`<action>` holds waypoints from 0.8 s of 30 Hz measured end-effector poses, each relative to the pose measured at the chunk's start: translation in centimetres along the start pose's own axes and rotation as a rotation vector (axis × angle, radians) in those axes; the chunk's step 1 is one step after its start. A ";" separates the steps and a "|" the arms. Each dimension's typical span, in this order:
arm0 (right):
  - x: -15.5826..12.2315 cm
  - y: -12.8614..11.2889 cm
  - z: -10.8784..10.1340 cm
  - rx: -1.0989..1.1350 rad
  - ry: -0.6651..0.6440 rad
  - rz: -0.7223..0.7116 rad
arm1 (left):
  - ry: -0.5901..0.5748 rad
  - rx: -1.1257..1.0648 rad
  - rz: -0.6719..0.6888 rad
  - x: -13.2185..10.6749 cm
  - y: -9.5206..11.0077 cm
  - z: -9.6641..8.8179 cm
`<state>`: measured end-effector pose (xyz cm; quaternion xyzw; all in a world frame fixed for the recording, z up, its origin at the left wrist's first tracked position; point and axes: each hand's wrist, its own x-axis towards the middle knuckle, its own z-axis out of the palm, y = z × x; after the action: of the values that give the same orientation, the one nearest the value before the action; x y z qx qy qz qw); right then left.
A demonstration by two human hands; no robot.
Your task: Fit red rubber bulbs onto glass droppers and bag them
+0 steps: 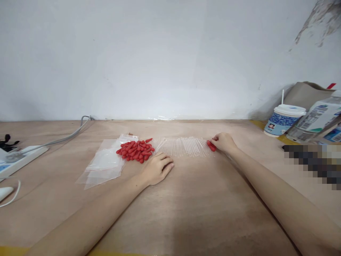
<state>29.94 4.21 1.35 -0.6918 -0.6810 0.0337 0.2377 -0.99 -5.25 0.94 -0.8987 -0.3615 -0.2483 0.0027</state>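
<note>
My left hand (pixel 158 168) rests on the table, fingers loosely stretched and slightly apart, with nothing in them. Just beyond it lies a heap of red rubber dropper bulbs (pixel 135 150). A row of thin clear tubes (pixel 186 146) runs side by side from the heap toward my right hand (pixel 223 141). At the row's right end are a few more red bulbs (pixel 211 145). My right thumb and fingers are pinched on one of these; the fingertips partly hide it.
Clear plastic zip bags (pixel 105 160) lie left of the heap. Farther left are a power strip (pixel 29 158) and a grey cable (pixel 71 135). On the right stand a paper cup with a straw (pixel 282 121) and a plastic bottle (pixel 317 117). The wall (pixel 170 64) closes the table's back.
</note>
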 end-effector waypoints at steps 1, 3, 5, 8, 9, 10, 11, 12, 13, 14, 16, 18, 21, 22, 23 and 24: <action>0.0 0.0 0.1 0.009 -0.002 0.005 | -0.001 0.003 -0.001 0.0 0.0 0.0; 0.1 -0.1 0.3 0.034 0.002 0.022 | -0.001 0.007 -0.003 0.0 0.0 0.0; 0.0 -0.1 0.4 0.075 0.010 0.050 | -0.001 0.011 0.000 0.0 -0.1 0.0; 0.0 -0.1 0.5 0.174 0.018 0.110 | 0.000 0.026 0.007 0.0 -0.1 0.0; 0.0 0.0 0.4 0.214 0.024 0.131 | 0.007 0.036 0.009 0.0 0.0 0.0; 0.0 0.1 0.2 0.254 0.035 0.152 | 0.018 0.050 0.010 0.0 0.0 0.0; 0.1 0.2 0.0 0.293 0.049 0.170 | 0.033 0.070 0.006 -0.1 0.0 0.0; 0.2 0.3 -0.3 0.330 0.067 0.183 | 0.053 0.095 -0.002 -0.1 0.0 0.0; 0.4 0.4 -0.6 0.363 0.086 0.192 | 0.077 0.125 -0.016 -0.1 0.0 0.0; 0.6 0.4 -0.9 0.394 0.106 0.194 | 0.102 0.157 -0.034 -0.1 0.0 0.0; 0.9 0.2 -1.5 0.441 0.144 0.189 | 0.155 0.225 -0.073 0.0 0.0 -0.2; 0.8 -0.4 -1.7 0.501 0.191 0.164 | 0.198 0.285 -0.116 0.2 -0.3 -0.6; -0.6 -2.4 -1.0 0.634 0.258 0.039 | 0.233 0.343 -0.206 0.7 -1.0 -1.1; -1.5 -3.2 -0.5 0.648 0.262 -0.035 | 0.237 0.356 -0.235 0.9 -1.3 -1.3; -2.6 -4.0 0.0 0.639 0.261 -0.121 | 0.238 0.369 -0.260 1.1 -1.6 -1.4; -3.9 -4.9 0.5 0.614 0.230 -0.220 | 0.237 0.384 -0.279 1.3 -1.9 -1.5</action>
<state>24.99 0.47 1.66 -0.5099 -0.6783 0.1330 0.5121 -2.11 -3.24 2.53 -0.7878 -0.5196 -0.2765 0.1813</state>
